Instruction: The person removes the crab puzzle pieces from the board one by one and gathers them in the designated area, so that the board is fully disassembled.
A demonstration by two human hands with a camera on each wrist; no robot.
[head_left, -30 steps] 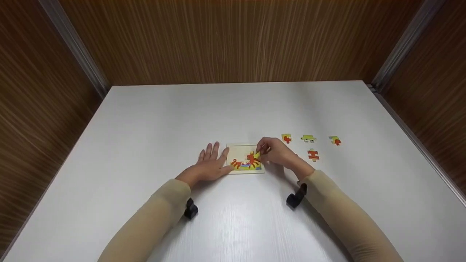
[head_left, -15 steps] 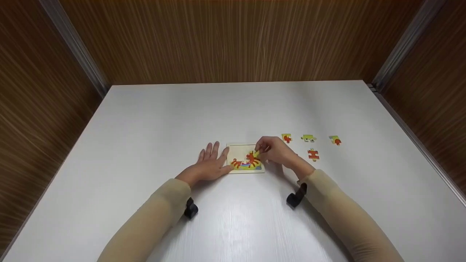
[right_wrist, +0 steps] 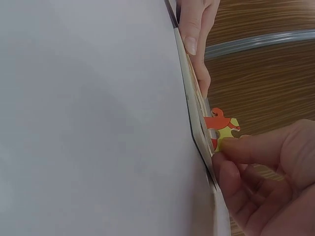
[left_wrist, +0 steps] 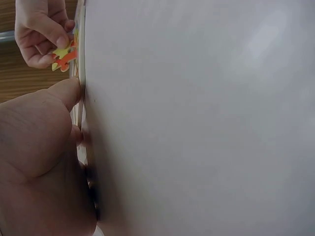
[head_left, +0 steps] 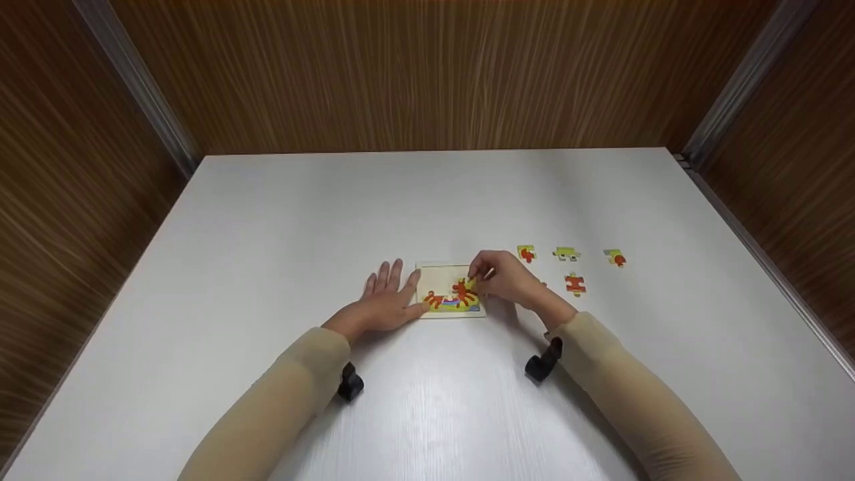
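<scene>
Your left hand (head_left: pixel 382 304) lies flat on the table (head_left: pixel 280 227) with the fingers spread, and the thumb presses the left edge of the puzzle board (head_left: pixel 443 272), it seems to keep the board from sliding. Your right hand (head_left: pixel 505 277) pinches a yellow and orange puzzle piece (head_left: pixel 471 283) between thumb and fingertips and holds it tilted above the right part of the board, just over the finished lower row. Four loose pieces (head_left: pixel 574 284) wait on the table to the right, near this hand. The wrist views see the board only from its edge, so the exact gap under the piece is hard to tell.
</scene>
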